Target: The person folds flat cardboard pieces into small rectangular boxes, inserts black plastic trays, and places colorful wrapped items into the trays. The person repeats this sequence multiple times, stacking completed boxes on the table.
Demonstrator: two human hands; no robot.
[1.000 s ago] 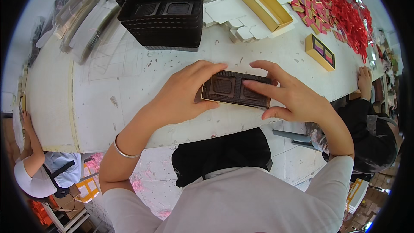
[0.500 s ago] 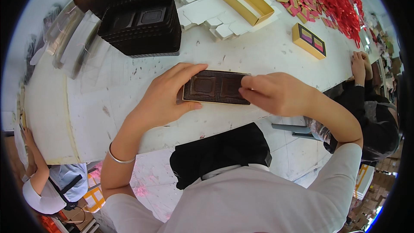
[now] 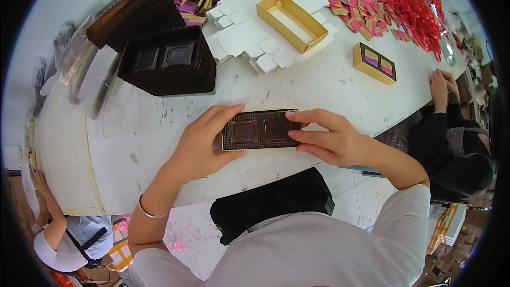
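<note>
Just in front of me on the table lies a dark brown plastic tray [image 3: 260,129] with two square wells, seated in a shallow box whose thin gold edge shows around it. My left hand [image 3: 204,138] is closed round the left end, fingers along the far side and thumb along the near side. At the right end, my right hand [image 3: 326,137] has its fingertips on the tray's rim and over the edge of the right well. The wells hold nothing. The box's underside and most of its walls are hidden.
Stacked brown trays [image 3: 186,74] stand at the far left, beside clear plastic covers [image 3: 98,79]. Behind are flat white cartons [image 3: 234,32], an open gold box [image 3: 297,26], a filled gold box [image 3: 374,64], heaped wrapped pieces [image 3: 345,0] and red ribbon [image 3: 417,16]. People work at both sides.
My right hand has shifted from a closed pinch over the tray's right well to spread fingertips at its right end. My left hand keeps its hold. The whole view has shifted slightly.
</note>
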